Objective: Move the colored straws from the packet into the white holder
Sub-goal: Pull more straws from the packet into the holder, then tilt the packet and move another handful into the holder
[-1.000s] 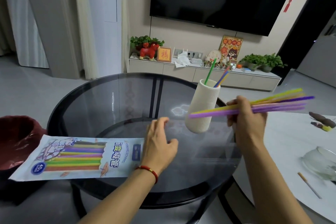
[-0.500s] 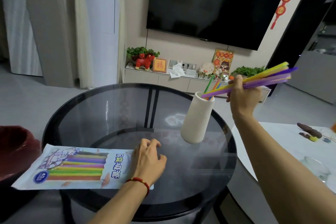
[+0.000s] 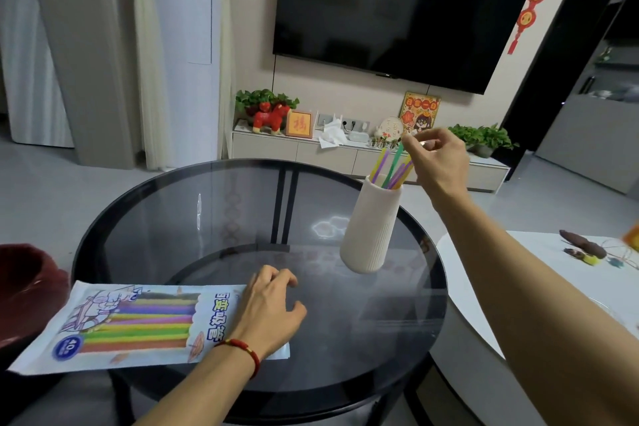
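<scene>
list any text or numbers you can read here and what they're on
"40": blue round badge on the straw packet.
Large blue Chinese characters on the packet: too distorted to read surely.
Gold character on the small red frame: blurred.
Characters on the cartoon poster: too small.

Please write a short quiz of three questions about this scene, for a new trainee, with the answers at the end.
1. True or false: the ribbed white holder lies on its side.
2. Where does the left hand rest? A) on the printed plastic straw packet B) on the holder C) in the air
3. Fill in: the colored straws stand inside the ______.

Key: 1 false, it stands upright on the round dark glass table. 2 A. 3 holder; the right hand is at their tops.
</scene>
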`<state>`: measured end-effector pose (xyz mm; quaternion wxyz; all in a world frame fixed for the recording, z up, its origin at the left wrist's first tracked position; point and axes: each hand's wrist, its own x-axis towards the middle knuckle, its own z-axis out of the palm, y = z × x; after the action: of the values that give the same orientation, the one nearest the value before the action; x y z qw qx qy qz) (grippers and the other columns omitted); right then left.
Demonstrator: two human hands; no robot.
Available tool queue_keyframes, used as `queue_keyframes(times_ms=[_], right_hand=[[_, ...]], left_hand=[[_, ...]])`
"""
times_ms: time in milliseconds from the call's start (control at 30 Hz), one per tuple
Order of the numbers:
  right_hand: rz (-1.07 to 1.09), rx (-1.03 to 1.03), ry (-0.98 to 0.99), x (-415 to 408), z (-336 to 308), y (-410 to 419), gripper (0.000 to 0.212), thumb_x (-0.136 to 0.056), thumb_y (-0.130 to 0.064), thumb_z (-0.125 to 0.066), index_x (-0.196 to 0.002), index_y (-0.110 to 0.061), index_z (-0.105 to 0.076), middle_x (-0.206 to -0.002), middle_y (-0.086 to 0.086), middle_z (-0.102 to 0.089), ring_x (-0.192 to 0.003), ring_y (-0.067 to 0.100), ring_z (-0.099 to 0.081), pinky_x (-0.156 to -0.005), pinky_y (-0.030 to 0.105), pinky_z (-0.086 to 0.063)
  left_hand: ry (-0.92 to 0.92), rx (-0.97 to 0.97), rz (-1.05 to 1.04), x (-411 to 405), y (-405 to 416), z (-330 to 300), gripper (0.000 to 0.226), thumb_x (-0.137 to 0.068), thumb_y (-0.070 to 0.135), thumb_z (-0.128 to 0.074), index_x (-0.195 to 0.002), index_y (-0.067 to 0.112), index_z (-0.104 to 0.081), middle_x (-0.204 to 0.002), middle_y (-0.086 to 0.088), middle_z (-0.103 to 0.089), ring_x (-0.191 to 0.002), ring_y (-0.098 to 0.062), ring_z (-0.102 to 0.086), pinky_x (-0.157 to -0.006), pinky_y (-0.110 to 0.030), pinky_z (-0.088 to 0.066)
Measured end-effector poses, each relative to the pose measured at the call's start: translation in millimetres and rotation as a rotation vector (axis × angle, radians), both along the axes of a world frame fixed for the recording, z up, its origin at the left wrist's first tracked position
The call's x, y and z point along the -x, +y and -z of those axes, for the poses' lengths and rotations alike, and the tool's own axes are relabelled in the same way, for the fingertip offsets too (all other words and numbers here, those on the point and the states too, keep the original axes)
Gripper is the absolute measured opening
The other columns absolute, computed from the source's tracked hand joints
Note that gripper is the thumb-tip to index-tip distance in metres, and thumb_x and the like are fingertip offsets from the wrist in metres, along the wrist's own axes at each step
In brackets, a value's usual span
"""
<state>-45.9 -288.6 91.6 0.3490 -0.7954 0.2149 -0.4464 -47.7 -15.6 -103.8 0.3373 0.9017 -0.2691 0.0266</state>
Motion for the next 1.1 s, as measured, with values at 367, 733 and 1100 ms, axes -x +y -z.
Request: queue_keyframes(times_ms=[367,733,1100], right_hand=[[-0.117,-0.146,-0.199,56,77,51,0.022,-0.095,-0.008,-0.054,-0.087,-0.01,-0.075,-0.08,0.01,-0.073,-0.073,0.029,-0.066,-0.066,0.043,-0.055],[-0.633,-0.521,0.47,61,203,152,0.022,-0.106,-0.03,-0.045,-0.111,-0.02,-0.065,-0.102,0.004,-0.072,-0.076,0.014,-0.067,-0.05,0.013,-0.048],[-0.782,-0.886,0.504,52,189,157,0.038,-0.107,-0.022,-0.035,-0.103,-0.001,-0.066,-0.084,0.02,-0.071,-0.06,0.026,-0.061,-0.048,0.03,-0.039]], left_hand=[[-0.049,-0.625,0.231,-12,43,0,0.134,-0.048,0.095,-0.049,-0.155,0.039,0.009,-0.156,-0.005,-0.022,-0.15,-0.024,-0.013,-0.124,-0.045,0.002],[-0.442,-0.624,0.229,-5,26,-40,0.087,-0.06,0.056,-0.067,-0.134,0.021,-0.036,-0.117,0.004,-0.04,-0.101,-0.018,-0.052,-0.082,-0.036,-0.043],[-0.663,-0.927,0.146,2,18,-52,0.091,-0.067,0.036,-0.075,-0.141,0.007,-0.029,-0.121,-0.011,-0.04,-0.102,-0.029,-0.044,-0.09,-0.046,-0.034]])
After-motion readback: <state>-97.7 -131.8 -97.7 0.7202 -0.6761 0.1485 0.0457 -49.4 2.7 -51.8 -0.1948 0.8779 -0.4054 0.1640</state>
